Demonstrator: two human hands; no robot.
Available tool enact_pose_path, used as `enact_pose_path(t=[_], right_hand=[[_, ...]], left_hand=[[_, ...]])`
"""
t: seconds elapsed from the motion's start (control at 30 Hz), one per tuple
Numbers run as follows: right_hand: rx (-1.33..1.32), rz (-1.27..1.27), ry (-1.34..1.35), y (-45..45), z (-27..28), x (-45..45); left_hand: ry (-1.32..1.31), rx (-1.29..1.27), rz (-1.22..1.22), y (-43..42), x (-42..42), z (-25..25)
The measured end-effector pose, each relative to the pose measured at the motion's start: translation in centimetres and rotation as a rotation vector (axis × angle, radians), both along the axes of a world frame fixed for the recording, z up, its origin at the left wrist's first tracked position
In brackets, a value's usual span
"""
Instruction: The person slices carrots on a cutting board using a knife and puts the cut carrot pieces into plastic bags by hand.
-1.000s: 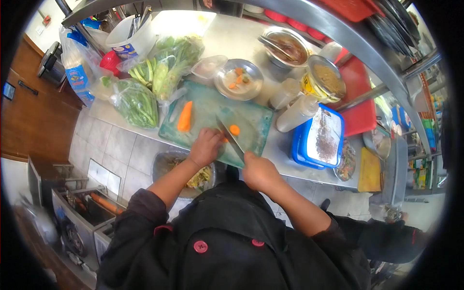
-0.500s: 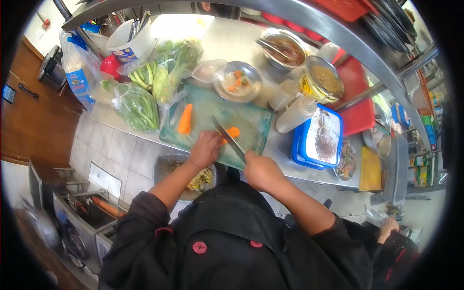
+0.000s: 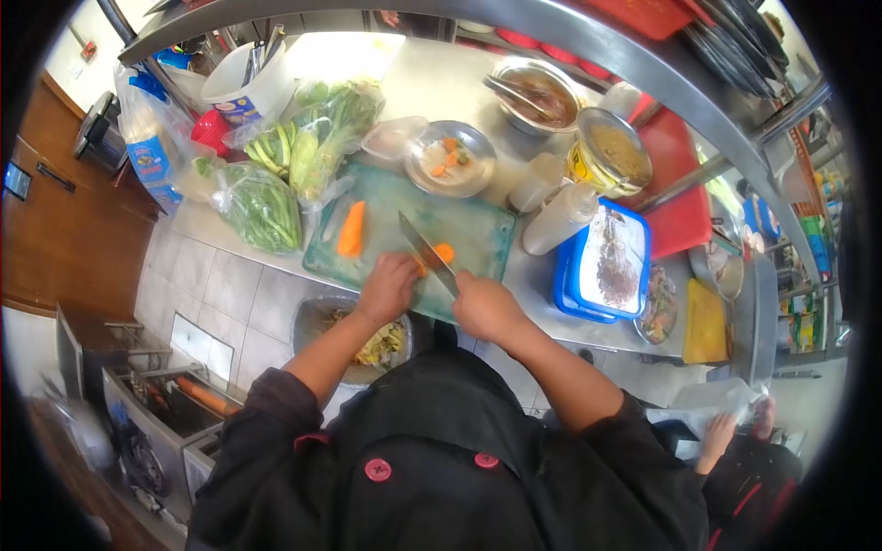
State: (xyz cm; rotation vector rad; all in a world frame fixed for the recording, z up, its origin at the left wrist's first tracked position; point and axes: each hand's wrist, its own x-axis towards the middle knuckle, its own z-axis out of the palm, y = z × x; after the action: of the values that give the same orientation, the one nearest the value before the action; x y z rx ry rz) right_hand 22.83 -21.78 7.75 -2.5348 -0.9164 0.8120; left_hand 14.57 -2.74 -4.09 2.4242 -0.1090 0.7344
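Observation:
My right hand (image 3: 487, 306) is wrapped round the handle of a kitchen knife (image 3: 426, 249), its blade slanting up and left over a green cutting board (image 3: 478, 223). My left hand (image 3: 390, 285) has its fingers curled on a small carrot piece (image 3: 422, 266) beside the blade, mostly hidden by the fingers. A cut orange carrot piece (image 3: 445, 252) lies just right of the knife. Farther left on the board rests a larger length of carrot (image 3: 350, 230). Behind the board, a metal bowl (image 3: 469, 187) holds carrot bits and other scraps.
Bagged green vegetables (image 3: 262, 207) lie left of the board. Squeeze bottles (image 3: 562, 219) and a blue-rimmed tub (image 3: 602, 266) stand to its right. A bin (image 3: 312, 344) with peelings sits below the table edge. A metal shelf rail (image 3: 634, 55) arches overhead. Another person's hand (image 3: 719, 436) shows lower right.
My right hand and the knife have shifted slightly left, closer to my left hand. The other person at lower right has moved and now handles a clear plastic bag or sheet.

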Motion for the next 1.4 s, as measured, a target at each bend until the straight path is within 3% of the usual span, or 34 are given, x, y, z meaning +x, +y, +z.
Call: enact_pose_path(t=[0.23,0.53,0.83,1.13,1.4], right_hand=[[-0.060,0.068,-0.025,-1.1,3.5,-1.7],[0.027,0.000,-0.009,1.6,-2.2,-0.9],[-0.015,0.090,-0.061,-1.2,3.5,-1.8],[-0.070,0.060,0.024,-1.3,4.1,-2.0],[0.056,-0.070,0.031,2.0,-3.8,-0.8]], left_hand=[[0.011,0.009,-0.008,0.1,0.0,-0.3],[0.008,0.016,-0.017,0.0,-0.3,0.1],[0.002,-0.002,0.033,-0.1,-0.2,-1.0],[0.022,-0.027,0.037,-0.1,0.0,-1.0],[0.056,-0.033,0.059,-0.6,-0.1,0.0]])
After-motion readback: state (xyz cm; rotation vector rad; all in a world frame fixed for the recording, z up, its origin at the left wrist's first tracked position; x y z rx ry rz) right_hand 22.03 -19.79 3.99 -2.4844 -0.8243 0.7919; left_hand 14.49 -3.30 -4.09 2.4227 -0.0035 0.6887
